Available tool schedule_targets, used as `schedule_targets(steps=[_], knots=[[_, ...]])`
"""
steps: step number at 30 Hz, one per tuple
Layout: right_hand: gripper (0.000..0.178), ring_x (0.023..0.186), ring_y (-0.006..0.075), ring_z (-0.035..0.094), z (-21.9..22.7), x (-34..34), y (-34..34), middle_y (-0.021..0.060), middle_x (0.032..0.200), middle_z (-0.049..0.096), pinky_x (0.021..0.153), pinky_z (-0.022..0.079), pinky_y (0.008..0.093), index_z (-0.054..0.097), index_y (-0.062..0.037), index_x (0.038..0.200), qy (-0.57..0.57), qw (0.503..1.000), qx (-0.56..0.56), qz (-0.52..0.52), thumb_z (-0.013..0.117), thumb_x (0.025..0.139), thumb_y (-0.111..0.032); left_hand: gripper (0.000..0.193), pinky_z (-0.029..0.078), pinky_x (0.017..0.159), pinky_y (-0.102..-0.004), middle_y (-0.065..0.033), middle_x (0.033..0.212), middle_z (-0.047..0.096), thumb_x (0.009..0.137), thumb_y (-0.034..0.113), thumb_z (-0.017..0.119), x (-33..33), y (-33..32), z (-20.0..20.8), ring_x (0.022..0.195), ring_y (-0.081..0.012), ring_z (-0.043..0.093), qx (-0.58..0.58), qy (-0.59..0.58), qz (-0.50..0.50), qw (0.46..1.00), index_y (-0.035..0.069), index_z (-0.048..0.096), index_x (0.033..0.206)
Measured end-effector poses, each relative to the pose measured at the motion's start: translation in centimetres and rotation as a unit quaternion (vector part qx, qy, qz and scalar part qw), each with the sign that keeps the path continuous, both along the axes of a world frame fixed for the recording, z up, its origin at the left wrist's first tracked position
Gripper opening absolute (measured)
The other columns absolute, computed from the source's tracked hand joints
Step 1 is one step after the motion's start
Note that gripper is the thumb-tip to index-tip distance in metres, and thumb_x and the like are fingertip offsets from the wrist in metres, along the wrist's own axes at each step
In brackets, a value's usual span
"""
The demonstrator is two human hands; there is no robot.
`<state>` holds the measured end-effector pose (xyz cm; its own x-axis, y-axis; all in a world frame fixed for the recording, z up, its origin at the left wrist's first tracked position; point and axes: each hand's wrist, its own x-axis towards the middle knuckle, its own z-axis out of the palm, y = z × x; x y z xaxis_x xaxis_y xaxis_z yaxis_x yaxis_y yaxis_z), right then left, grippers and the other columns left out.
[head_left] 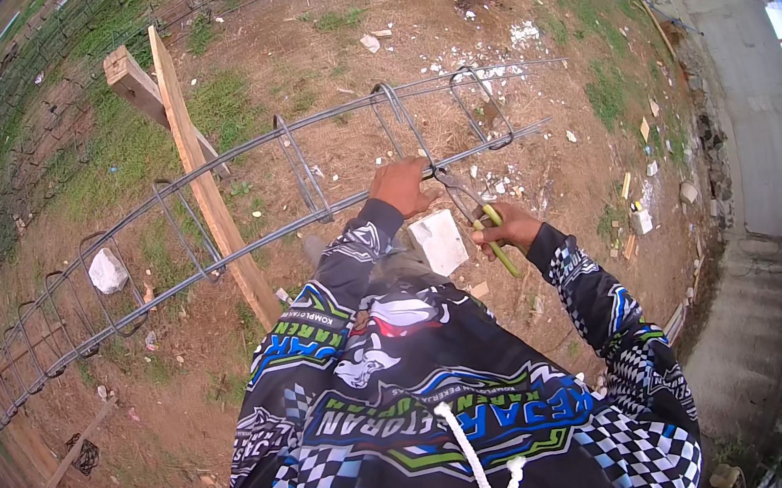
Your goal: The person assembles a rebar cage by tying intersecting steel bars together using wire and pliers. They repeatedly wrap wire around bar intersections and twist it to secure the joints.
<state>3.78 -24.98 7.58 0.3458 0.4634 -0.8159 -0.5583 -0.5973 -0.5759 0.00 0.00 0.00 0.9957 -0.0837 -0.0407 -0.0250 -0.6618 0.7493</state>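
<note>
A long rebar cage [346,203] runs across in front of me, its thin bars joined by bent wire-like stirrups [400,124]. My left hand [401,188] is closed around the near bars beside one stirrup. In my right hand [507,228] is a pair of pincers [463,197] with yellow-green handles. Their jaws meet the near bars at that stirrup, just right of my left fingers. Any tie wire between the jaws is too small to make out.
A wooden plank [196,176] stands under the cage at left, with a thicker timber [136,86] beside it. A white block [438,243] lies on the ground below my hands. Rubble is scattered around; a concrete road [738,100] runs along the right.
</note>
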Motion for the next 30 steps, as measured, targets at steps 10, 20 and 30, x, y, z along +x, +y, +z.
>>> schedule_targets(steps=[10, 20, 30], knots=[[0.035, 0.055, 0.0222, 0.066, 8.7, 11.3, 8.8, 0.0133, 0.068, 0.066, 0.05, 0.052, 0.0356, 0.06, 0.0038, 0.085, -0.189, 0.772, -0.297, 0.529, 0.084, 0.072, -0.017, 0.046, 0.052, 0.081, -0.0467, -0.0158, 0.088, 0.07, 0.072, 0.034, 0.076, 0.5, -0.5, 0.3, 0.085, -0.0377, 0.067, -0.063, 0.032, 0.047, 0.996, 0.004, 0.066, 0.106], [0.039, 0.073, 0.0232, 0.069, 3.6, 17.9, 25.8, 0.0133, 0.087, 0.072, 0.068, 0.056, 0.0357, 0.073, 0.0003, 0.091, 0.015, 0.42, -0.416, 0.806, 0.087, 0.069, -0.028, 0.045, 0.051, 0.079, -0.0482, -0.0196, 0.085, 0.068, 0.073, 0.037, 0.074, 0.4, -0.8, -1.0, 0.086, -0.038, 0.066, -0.039, -0.018, 0.08, 0.996, 0.005, 0.067, 0.103], [0.045, 0.063, 0.0231, 0.065, 7.9, 11.3, 4.9, 0.0151, 0.081, 0.062, 0.053, 0.054, 0.0355, 0.051, 0.0025, 0.107, -0.023, 0.906, -0.244, 0.344, 0.08, 0.074, -0.01, 0.044, 0.051, 0.08, -0.0484, -0.0182, 0.086, 0.068, 0.073, 0.032, 0.074, 0.5, -0.5, -0.4, 0.085, -0.0394, 0.066, -0.061, -0.035, 0.043, 0.997, 0.005, 0.065, 0.107]])
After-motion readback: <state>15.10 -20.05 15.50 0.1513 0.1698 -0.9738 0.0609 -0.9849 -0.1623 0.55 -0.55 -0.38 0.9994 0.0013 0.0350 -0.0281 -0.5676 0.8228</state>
